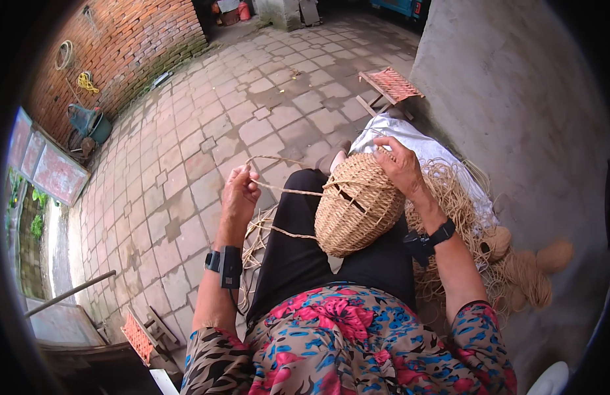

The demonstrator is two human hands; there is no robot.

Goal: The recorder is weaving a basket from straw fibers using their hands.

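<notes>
A tan woven basket [354, 227], rounded and with a dark slit-like gap in its side, rests on my lap across black trousers. My left hand [241, 189] is raised to the left of it, fingers pinched on a straw-coloured cord [285, 190]. That cord runs taut to the weave, and another length loops from the same hand towards the basket's far side. A lower strand [292, 233] also joins the basket's left side. My right hand [404, 170] grips the far right edge of the basket with curled fingers; part of its grip is hidden.
Loose cord [446, 197] is heaped on a white sack [377, 128] to my right, with balls of cord [554, 257] beside it. Low folding stools [392, 84] stand ahead and at lower left. A plastered wall [515, 118] rises on the right.
</notes>
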